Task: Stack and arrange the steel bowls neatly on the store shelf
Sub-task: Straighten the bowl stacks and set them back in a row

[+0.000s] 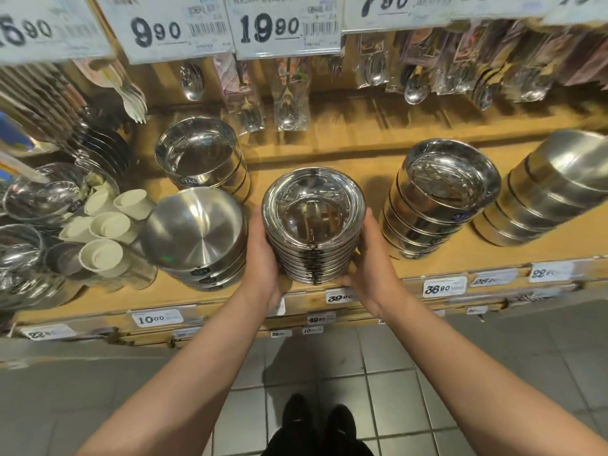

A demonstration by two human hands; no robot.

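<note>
A tall stack of several shiny steel bowls (313, 222) stands at the front middle of the wooden shelf (358, 159). My left hand (263, 255) grips its left side and my right hand (371, 258) grips its right side, palms pressed against the rims. Left of it sit a stack of brushed steel bowls (197, 232) and, behind that, a stack of deeper polished bowls (200, 154). To the right stand a leaning stack of polished bowls (441, 199) and a leaning stack of brushed bowls (552, 189) at the far right.
White cups (110, 225) and mixed steel bowls (36, 199) crowd the shelf's left end. Packaged spoons and forks (289, 97) hang along the back wall under price signs (286, 26). Price labels (444, 287) line the shelf's front edge. Bare shelf surface lies behind the held stack.
</note>
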